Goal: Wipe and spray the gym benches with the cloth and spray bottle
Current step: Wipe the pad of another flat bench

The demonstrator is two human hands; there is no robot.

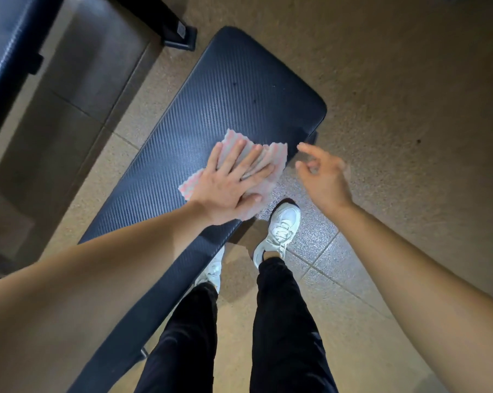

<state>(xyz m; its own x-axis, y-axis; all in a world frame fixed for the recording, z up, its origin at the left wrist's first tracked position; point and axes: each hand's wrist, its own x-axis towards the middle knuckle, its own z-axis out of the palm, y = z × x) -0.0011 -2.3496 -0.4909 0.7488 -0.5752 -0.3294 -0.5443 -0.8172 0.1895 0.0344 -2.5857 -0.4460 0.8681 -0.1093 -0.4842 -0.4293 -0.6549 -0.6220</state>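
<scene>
A long dark blue padded bench [234,89] runs diagonally from the lower left to the upper middle. A pale pink-and-grey cloth [273,157] lies flat on its right half, near the edge. My left hand [231,180] presses on the cloth with straight, spread fingers. My right hand [321,174] hovers just off the bench's right edge, above the floor, fingers loosely curled and holding nothing. No spray bottle is in view.
A second dark bench [4,52] and a black frame foot [180,35] stand at the upper left. My feet in white shoes [282,228] stand on the speckled floor close to the bench's right side. Tiled floor spreads to the right.
</scene>
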